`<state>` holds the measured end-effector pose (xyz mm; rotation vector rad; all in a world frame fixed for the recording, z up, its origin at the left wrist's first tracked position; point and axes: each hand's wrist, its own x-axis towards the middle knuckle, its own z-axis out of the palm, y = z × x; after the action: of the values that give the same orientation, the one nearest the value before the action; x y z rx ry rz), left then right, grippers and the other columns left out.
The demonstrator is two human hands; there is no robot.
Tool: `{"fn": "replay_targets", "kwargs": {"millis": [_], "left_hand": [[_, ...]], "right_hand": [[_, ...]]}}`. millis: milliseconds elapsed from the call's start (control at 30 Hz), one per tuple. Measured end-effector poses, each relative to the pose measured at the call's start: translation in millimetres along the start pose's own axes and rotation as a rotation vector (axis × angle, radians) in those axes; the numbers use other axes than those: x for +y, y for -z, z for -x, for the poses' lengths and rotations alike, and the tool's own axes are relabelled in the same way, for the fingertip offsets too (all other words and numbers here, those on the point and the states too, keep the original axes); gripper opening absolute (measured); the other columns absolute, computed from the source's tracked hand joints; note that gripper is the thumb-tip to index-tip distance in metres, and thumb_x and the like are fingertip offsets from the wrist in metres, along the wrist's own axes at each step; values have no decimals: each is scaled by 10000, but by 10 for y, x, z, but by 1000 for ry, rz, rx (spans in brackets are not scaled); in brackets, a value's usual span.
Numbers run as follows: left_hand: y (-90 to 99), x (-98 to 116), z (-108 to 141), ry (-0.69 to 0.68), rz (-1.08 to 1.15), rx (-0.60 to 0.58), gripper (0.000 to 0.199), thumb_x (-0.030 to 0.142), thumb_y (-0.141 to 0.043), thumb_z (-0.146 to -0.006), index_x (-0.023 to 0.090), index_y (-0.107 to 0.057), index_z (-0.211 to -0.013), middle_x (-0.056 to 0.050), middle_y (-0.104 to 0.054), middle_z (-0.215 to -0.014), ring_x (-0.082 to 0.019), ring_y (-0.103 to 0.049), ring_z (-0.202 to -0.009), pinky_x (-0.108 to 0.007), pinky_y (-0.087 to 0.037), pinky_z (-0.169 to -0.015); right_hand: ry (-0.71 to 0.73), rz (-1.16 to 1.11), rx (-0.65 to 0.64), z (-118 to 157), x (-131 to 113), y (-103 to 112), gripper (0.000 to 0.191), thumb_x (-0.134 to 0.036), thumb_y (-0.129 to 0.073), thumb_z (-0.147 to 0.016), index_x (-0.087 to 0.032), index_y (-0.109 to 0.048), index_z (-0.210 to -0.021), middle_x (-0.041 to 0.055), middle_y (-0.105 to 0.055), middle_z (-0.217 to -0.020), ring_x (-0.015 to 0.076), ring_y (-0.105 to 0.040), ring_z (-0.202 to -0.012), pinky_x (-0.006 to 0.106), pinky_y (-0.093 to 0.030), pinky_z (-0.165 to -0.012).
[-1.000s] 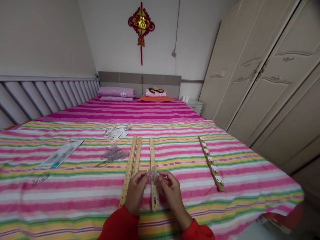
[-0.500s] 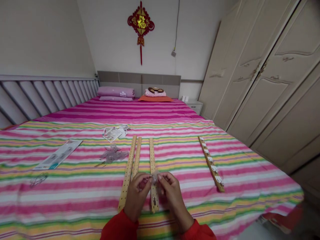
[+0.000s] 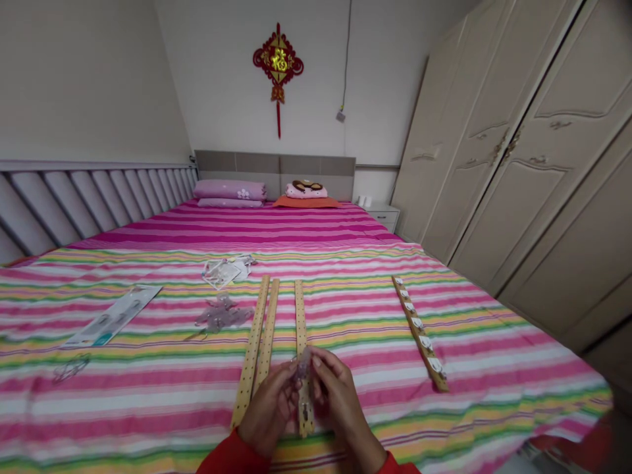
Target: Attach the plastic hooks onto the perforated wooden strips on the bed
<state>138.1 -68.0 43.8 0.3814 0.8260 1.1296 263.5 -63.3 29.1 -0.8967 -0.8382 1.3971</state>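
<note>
Both hands meet over a perforated wooden strip (image 3: 301,316) on the striped cloth. Between my fingertips is a small clear plastic bag (image 3: 303,363), its contents too small to make out. My left hand (image 3: 271,405) pinches its left side, and my right hand (image 3: 338,392) grips its right side. A small metal piece (image 3: 305,411) sits on the strip's near end. Two more perforated strips, one (image 3: 251,355) and another (image 3: 267,329), lie left of it. Farther left is a pile of small clear bags (image 3: 223,313).
A wooden strip with several white pieces (image 3: 419,332) lies at right. On the left are a clear package (image 3: 116,316) and a loop of thin wire or rings (image 3: 72,367). Cards (image 3: 228,270) lie farther back. Wardrobes (image 3: 523,151) stand at right.
The view has tilted up slightly, so the things appear lower. My left hand has turned and its fingers have shifted on the bag, which now stands more upright between both hands.
</note>
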Motion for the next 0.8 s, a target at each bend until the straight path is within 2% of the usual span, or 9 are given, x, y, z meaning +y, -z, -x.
{"fn": "replay_targets", "kwargs": {"millis": [100,300,433,600,800], "left_hand": [[17,-34,-22,82,58,10,51,155,-671,-735,118,-635,-734,-11,-607,-608,-74,-547,-524,-167,-433,-487],[5,-55,-14,136,90,-3,69,134,-595,-797,115,-617,-734,-21,-612,-607,-75,-559,-518,-166,-442,-498],[5,-78,10,183,82,24,73,182,-627,-780,128,-602,-738,-5,-602,-590,-78,-555,-499,-171,-423,-468],[17,-81,25,104,57,-13,157,221,-727,-692,136,-617,-765,14,-594,-580,-82,-567,-514,-177,-436,-496],[-29,-57,87,108,59,-52,222,221,-773,-641,153,-633,-800,15,-607,-653,-78,-573,-557,-175,-422,-500]], "right_hand": [[-10,-24,2,14,3,-15,442,-505,-720,-671,-157,-687,-941,-74,-458,-383,69,-340,-350,200,-225,-385],[-2,-20,3,48,-45,-37,348,-466,-721,-691,-157,-663,-840,-83,-458,-387,50,-323,-345,183,-218,-379],[6,15,-1,49,-46,-24,339,-484,-699,-710,-154,-634,-749,-82,-449,-379,49,-323,-341,185,-213,-378],[10,0,-3,28,-3,-10,340,-487,-704,-702,-157,-624,-724,-81,-442,-373,55,-316,-338,193,-211,-383],[-16,-116,-39,17,-13,-43,304,-455,-686,-733,-164,-602,-709,-83,-439,-370,54,-308,-338,196,-207,-401]]}}
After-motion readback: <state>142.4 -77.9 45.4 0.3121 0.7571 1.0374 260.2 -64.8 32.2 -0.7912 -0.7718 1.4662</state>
